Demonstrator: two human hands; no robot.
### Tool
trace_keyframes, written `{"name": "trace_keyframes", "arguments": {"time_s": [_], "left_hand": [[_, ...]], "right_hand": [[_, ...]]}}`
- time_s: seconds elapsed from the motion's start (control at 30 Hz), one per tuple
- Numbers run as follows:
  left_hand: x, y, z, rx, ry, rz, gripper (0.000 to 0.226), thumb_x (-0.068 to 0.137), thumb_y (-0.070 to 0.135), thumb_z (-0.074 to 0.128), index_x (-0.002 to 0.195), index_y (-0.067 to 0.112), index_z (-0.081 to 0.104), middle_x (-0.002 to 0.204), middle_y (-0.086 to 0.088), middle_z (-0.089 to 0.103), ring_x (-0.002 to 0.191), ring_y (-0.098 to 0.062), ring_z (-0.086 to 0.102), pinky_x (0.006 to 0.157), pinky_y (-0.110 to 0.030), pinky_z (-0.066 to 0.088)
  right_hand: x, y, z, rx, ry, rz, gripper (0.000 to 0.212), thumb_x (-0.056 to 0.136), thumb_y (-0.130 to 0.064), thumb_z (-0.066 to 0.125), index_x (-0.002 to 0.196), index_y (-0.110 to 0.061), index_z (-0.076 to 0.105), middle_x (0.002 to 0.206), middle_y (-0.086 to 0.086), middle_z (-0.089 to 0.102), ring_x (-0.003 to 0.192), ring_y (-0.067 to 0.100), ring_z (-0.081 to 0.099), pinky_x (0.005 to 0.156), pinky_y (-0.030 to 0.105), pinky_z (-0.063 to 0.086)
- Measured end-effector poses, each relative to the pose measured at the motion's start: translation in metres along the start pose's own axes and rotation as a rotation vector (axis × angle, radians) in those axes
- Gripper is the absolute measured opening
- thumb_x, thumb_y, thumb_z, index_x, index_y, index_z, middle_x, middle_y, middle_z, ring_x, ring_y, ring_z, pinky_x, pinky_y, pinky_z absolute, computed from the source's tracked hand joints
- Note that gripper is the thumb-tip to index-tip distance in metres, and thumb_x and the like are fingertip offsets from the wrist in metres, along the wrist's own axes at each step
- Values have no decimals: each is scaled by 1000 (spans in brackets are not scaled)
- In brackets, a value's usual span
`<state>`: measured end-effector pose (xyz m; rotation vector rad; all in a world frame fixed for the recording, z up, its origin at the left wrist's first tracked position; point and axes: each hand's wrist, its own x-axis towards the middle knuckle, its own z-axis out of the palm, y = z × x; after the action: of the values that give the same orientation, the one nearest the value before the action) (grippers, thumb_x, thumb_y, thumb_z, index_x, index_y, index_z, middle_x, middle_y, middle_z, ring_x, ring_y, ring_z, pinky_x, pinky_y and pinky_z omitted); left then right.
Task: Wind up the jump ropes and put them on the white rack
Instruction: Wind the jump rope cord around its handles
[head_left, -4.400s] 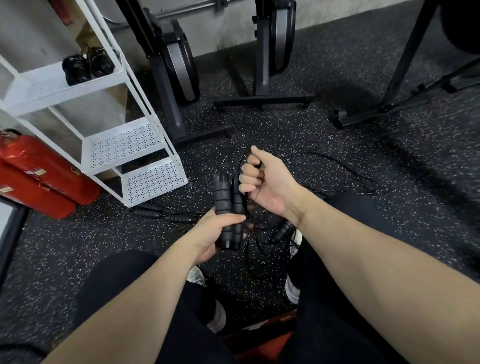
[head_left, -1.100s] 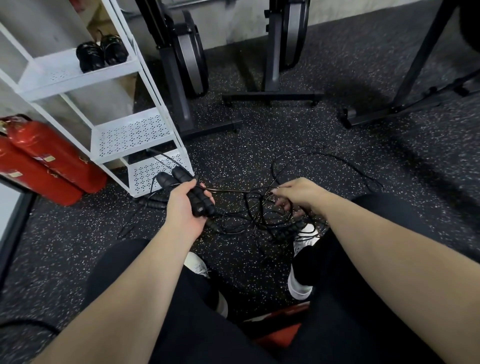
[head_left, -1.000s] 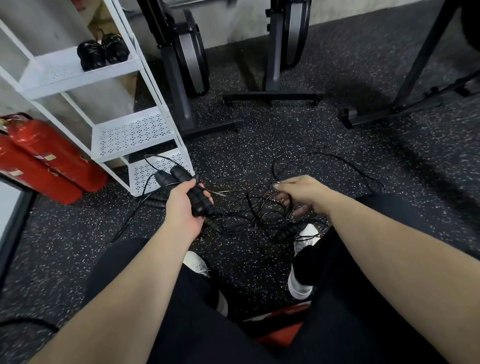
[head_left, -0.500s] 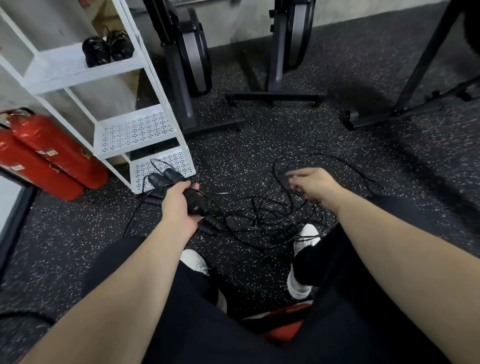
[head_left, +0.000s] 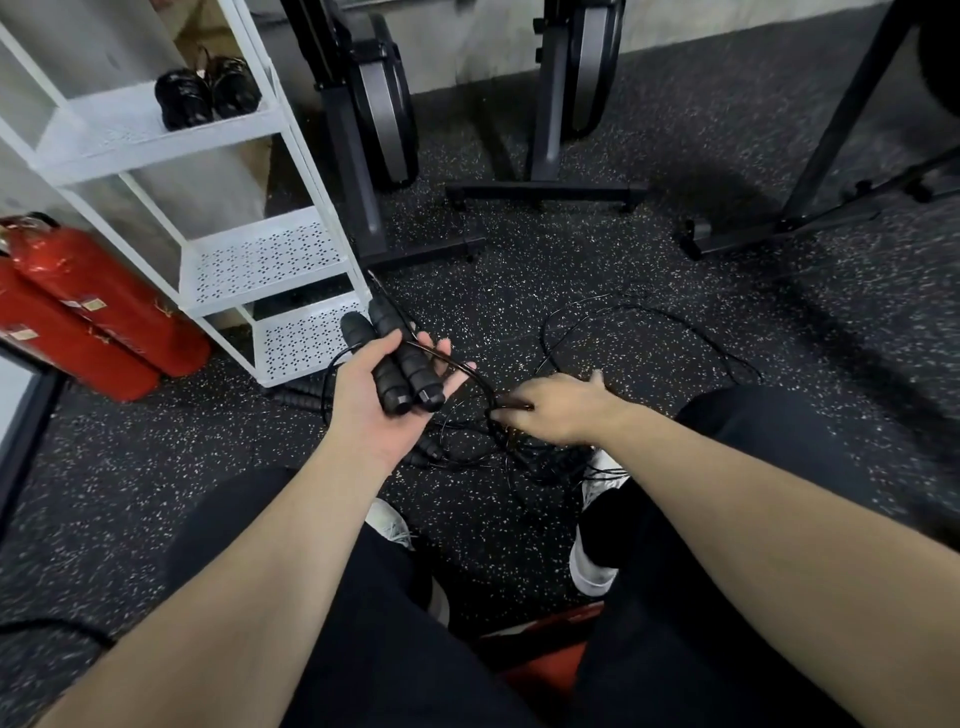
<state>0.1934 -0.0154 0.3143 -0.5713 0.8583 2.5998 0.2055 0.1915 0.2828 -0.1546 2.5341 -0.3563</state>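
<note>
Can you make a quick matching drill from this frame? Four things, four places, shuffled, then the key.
Things:
1. pair of black handles
2. wound ropes
3. fire extinguishers
4. tangled cord

Places:
A. on the floor by the feet
B. on the white rack's upper shelf
C. in the left hand
D. left of the rack, lying on the floor

Pairs: 1-C, 2-B, 3-D, 4-A
</note>
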Motion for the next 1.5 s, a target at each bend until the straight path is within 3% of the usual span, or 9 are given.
{"name": "trace_keyframes", "arguments": {"time_s": [0.17,0.27,0.37,0.53,0.63,0.8,1.03,1.3,1.5], "left_hand": [[0,3,0,29,-21,-22,11,99,15,57,106,9,62,90,-8,68,87,-29,73,93,-59,57],[1,-1,2,157,-20,-40,15,100,16,56,114,12,60,93,-7,72,87,-29,75,93,-57,55],[4,-4,2,184,30,-32,17,101,13,56,117,10,59,93,-9,73,89,-31,76,88,-57,58],[9,-6,-9,276,193,-106,29,93,26,73,114,8,65,100,-9,71,87,-27,74,77,-46,61],[8,-11,-11,396,201,-150,37,87,32,79,116,12,66,94,-6,72,78,-23,71,74,-40,60],[7,-18,-11,535,154,-140,19,93,16,71,111,11,65,87,-5,71,72,-19,68,67,-35,58],[1,-38,-3,746,-38,-96,21,93,6,68,113,13,64,88,-3,75,79,-18,72,71,-38,58],[5,-42,0,1056,-66,-2,30,92,7,72,120,15,65,100,-3,79,91,-18,74,71,-30,57],[6,-35,-8,1020,12,-14,20,92,4,70,105,13,58,81,-6,67,63,-18,64,64,-35,57]], "right_hand": [[-2,2,3,203,-181,-105,99,85,-69,63,160,-42,5,167,-6,21,151,22,27,123,58,15],[-8,-11,-2,496,-16,-225,53,96,-50,63,141,-23,52,119,-8,62,103,5,59,92,24,42],[-8,-13,0,575,122,-269,22,102,-38,58,95,-21,71,71,-9,64,47,-1,43,53,21,37],[-12,-15,-8,882,213,-226,20,106,-38,49,105,-33,69,90,-7,78,62,16,63,67,32,53],[-17,-17,-19,951,328,-201,27,109,-30,44,116,-19,67,94,-1,79,49,-3,55,55,12,39],[-23,-12,-38,1353,339,-186,28,110,-30,38,115,-15,61,103,7,78,103,24,74,103,44,49],[-24,-13,-33,1733,131,-43,27,112,-35,30,105,-20,51,114,3,76,106,22,73,85,37,54],[-17,-7,-32,1679,235,23,28,111,-34,34,105,-19,57,107,2,78,86,15,67,66,27,46],[-14,2,-25,929,399,57,42,106,-51,37,121,-23,65,85,2,70,58,15,63,52,27,44]]}}
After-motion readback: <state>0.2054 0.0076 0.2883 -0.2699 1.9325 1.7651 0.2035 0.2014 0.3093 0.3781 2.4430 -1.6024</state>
